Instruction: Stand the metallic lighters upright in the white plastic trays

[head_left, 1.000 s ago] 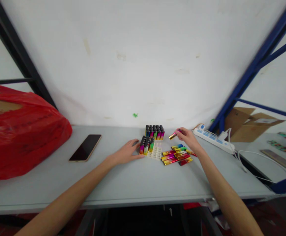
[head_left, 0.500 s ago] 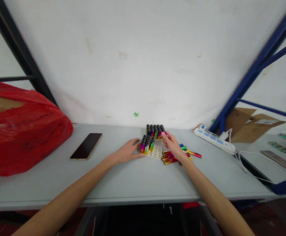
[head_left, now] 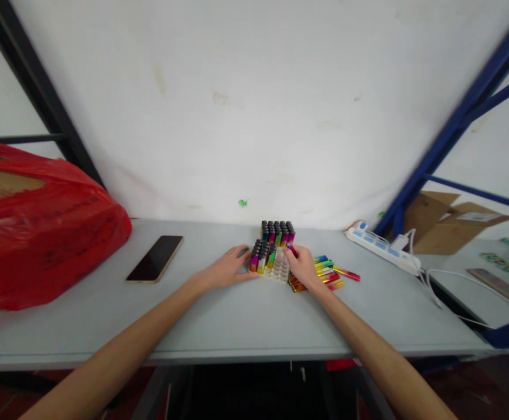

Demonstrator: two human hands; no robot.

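Observation:
A white tray with round holes (head_left: 279, 273) lies mid-table, its left part filled with upright, black-topped lighters (head_left: 261, 256) in purple, white and yellow. Spread along the tray's left edge, my left hand (head_left: 227, 269) has its thumb at the near corner and its fingers beside the lighters. My right hand (head_left: 303, 267) is closed on a purple-pink lighter (head_left: 292, 251) over the tray's right side; the fingers partly hide it. Behind stands a block of upright lighters (head_left: 277, 233). Loose shiny lighters (head_left: 324, 271) lie in a pile under and right of my right wrist.
A phone (head_left: 155, 259) lies to the left, near a bulging red plastic bag (head_left: 57, 239). On the right are a white power strip (head_left: 381, 249) with cables, a blue metal frame (head_left: 438, 140) and an open cardboard box (head_left: 450, 227). The white wall (head_left: 254, 116) rises behind.
My right hand has come down and slightly nearer with the lighter, from the rear block to over the tray's right side. My left hand stays in place.

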